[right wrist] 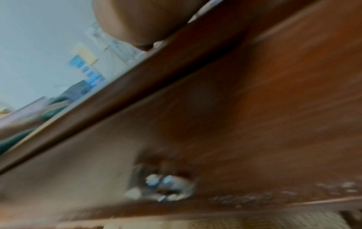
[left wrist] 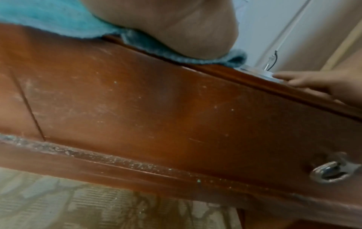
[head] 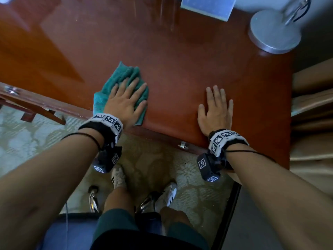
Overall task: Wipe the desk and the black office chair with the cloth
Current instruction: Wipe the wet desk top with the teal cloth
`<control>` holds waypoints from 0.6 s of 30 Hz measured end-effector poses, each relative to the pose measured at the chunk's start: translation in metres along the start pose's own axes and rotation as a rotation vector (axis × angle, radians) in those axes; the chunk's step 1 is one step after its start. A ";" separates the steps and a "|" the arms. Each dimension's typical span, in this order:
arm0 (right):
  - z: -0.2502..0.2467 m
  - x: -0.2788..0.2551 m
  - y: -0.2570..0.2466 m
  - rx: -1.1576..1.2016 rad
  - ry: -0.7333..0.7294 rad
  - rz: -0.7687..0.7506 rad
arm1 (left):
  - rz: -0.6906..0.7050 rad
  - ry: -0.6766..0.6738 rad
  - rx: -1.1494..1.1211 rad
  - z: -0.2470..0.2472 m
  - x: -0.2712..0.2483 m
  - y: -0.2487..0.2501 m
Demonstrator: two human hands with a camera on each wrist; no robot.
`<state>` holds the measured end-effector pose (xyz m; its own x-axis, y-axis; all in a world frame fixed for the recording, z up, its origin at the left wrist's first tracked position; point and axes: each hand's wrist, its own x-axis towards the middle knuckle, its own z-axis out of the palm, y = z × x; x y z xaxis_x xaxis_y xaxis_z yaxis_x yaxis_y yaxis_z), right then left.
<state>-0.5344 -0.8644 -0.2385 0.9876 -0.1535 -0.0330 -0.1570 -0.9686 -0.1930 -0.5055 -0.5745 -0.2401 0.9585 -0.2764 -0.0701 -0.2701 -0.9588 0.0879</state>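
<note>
On the desk (head: 180, 56), near its front edge, your left hand (head: 124, 100) lies flat on the cloth (head: 122, 73), fingers straight and spread, pressing it to the wood rather than gripping it. The cloth is bunched, with its far folds showing beyond your fingertips and one corner at the edge of the desk. Your right hand (head: 215, 110) lies flat on bare wood well to the right of the cloth, fingers straight, holding nothing; it appears to brace you.

Step in hand: wiping the desk top. The front left part is under the cloth now. The chair step does not appear to have begun (only a dark edge, which may be the chair, shows at the bottom of the head view).

Next move, as judged from this position:
- Keep the palm flat and the pressure even, so that the cloth slides with the hand and does not roll up under it.
- Carry the stroke toward the uncovered wood at the back and to the right.
- Steer around the lamp base (head: 274, 31) at the far right corner and the blue card (head: 209, 6) at the back edge.
- Lift the right hand before the cloth reaches it.

The drawer front (left wrist: 176, 100) in the left wrist view shows dust and scuffs, and may need a pass as well.
</note>
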 end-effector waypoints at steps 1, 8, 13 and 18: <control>0.003 0.000 -0.016 0.003 -0.001 -0.041 | -0.019 0.011 0.001 0.002 0.001 0.005; 0.020 0.002 -0.142 0.116 -0.050 -0.205 | 0.039 -0.015 -0.024 0.001 -0.005 0.010; 0.025 0.012 -0.146 0.091 -0.060 -0.079 | 0.003 0.022 -0.038 -0.008 -0.001 -0.082; 0.026 0.017 -0.180 0.049 -0.069 -0.066 | -0.112 0.012 -0.017 -0.015 0.005 -0.160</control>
<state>-0.4894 -0.6875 -0.2293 0.9936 -0.0739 -0.0857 -0.0928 -0.9652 -0.2445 -0.4562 -0.4219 -0.2400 0.9836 -0.1666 -0.0685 -0.1597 -0.9824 0.0968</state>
